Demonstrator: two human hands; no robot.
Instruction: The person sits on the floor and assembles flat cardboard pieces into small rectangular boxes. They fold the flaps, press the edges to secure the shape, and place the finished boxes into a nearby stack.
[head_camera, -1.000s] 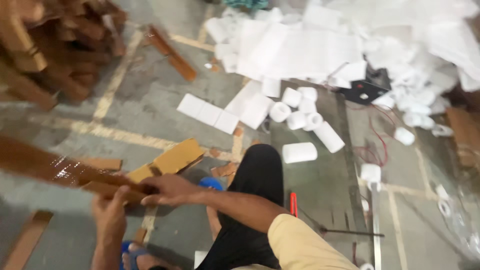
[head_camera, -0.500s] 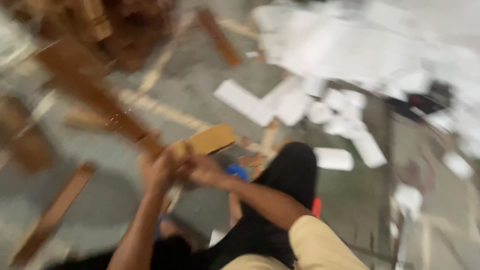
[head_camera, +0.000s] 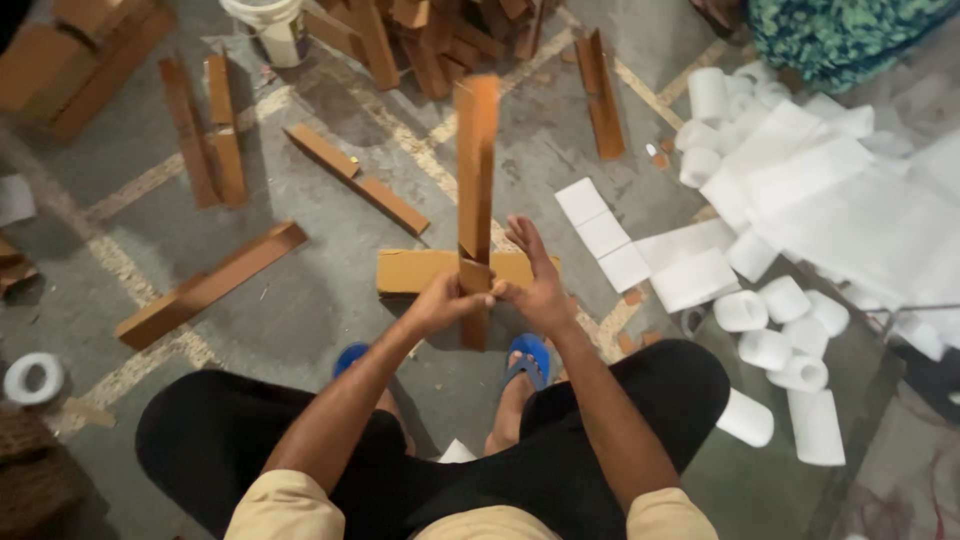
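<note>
I sit on the floor and hold a long folded brown cardboard strip (head_camera: 476, 170) upright in front of me. My left hand (head_camera: 445, 298) is closed around its lower part. My right hand (head_camera: 533, 283) presses against the strip from the right, fingers partly spread. A flat brown cardboard piece (head_camera: 420, 270) lies on the floor just behind the strip. My feet wear blue sandals (head_camera: 528, 358) below my hands.
More brown cardboard strips (head_camera: 208, 284) lie scattered on the grey floor, with a heap (head_camera: 440, 30) at the back. White foam rolls (head_camera: 766, 348) and white sheets (head_camera: 840, 200) fill the right. A white bucket (head_camera: 270, 25) stands at the back; a tape roll (head_camera: 30, 378) lies left.
The strip pointed left and lay nearly flat; it has swung up and now stands upright between my hands. My view has tilted down and shifted to the left.
</note>
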